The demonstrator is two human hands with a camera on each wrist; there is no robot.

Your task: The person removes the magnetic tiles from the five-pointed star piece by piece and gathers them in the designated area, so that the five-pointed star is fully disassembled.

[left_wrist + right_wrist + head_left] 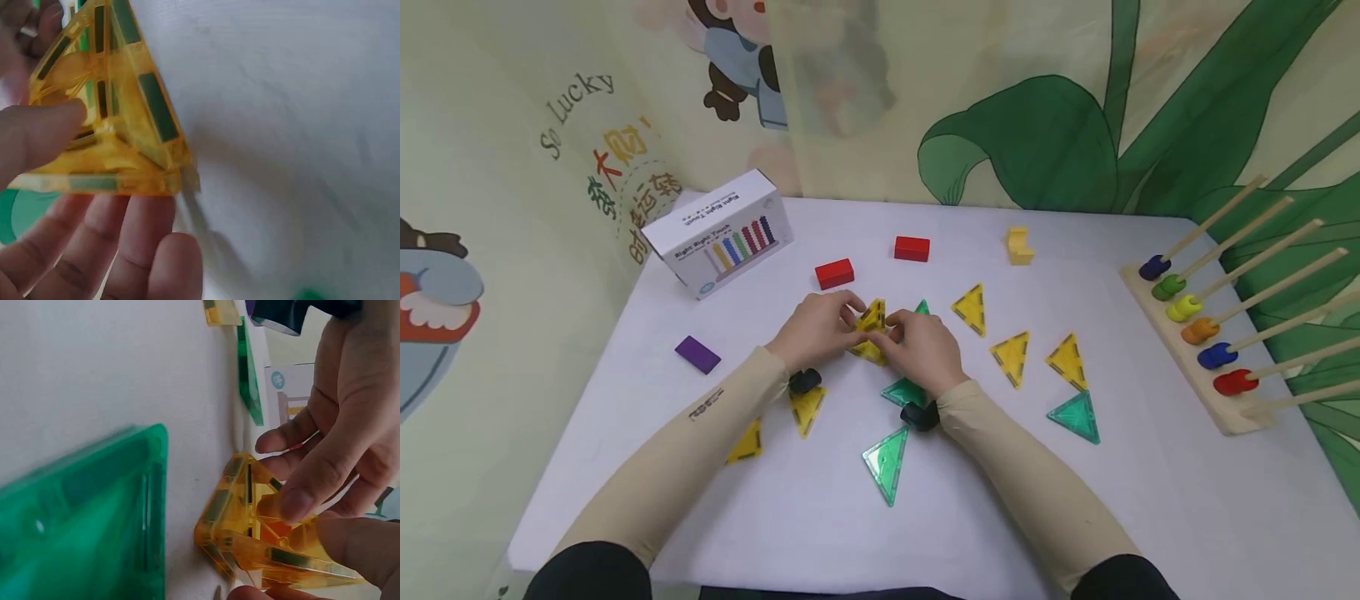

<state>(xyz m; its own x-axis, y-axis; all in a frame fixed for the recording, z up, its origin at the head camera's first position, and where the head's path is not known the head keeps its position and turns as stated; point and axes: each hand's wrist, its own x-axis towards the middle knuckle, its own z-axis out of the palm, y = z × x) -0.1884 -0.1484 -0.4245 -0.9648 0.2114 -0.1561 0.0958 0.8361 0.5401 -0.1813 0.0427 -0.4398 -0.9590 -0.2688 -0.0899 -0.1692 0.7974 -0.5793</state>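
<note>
- Both hands meet at the middle of the white table [1150,500], closed round a small cluster of yellow triangular magnetic tiles [871,318] that stands partly raised off the surface.
- The left hand [820,329] has its thumb pressed on one upright face and its fingers curled beneath the base; the left wrist view shows the yellow panels joined edge to edge into something like a pyramid corner.
- The right hand [925,350] pinches the opposite side, thumb and forefinger curled onto the top edges, as the right wrist view shows.
- How many tiles make up the cluster is hard to tell, since the fingers cover most of it.
- A green triangular tile [919,308] lies just beside the cluster, partly under the right hand; loose yellow tiles [1011,358] and green tiles [887,461] lie scattered around.
- Well apart sit two red blocks [835,273], a purple block [697,354], a yellow block [1018,246], a white toy box [718,233] and a wooden peg rack with coloured beads [1206,354].
- Risk, as I judge it: the panels hold only by their magnetic edges, so uneven squeezing or a twist from either hand could fold the faces flat.
- The nearby green tile could snap onto the cluster by its magnet and pull a face out of line.
</note>
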